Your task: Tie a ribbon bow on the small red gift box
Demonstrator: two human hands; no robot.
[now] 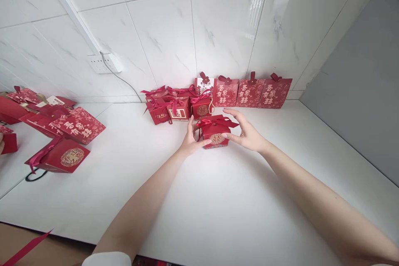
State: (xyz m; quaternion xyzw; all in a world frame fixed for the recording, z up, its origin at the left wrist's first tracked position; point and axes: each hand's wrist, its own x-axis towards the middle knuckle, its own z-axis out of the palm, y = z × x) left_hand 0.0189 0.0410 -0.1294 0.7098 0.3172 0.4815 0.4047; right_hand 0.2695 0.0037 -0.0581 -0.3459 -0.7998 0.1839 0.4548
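Observation:
A red gift box with a gold round emblem and a crimson ribbon bow on top sits between my two hands on the white tabletop. My left hand holds its left side, thumb on the lower front and the other fingers up along the side. My right hand is open around the right side, thumb tip at the front face and index finger stretched out behind the bow. A gap shows between that palm and the box. Just behind stands another red box with a round emblem.
Several ribboned red boxes are grouped along the tiled wall, beside a row of flat-fronted red gift bags. More red packages lie at the left, near another person's fingers. A grey cable hangs from a socket strip.

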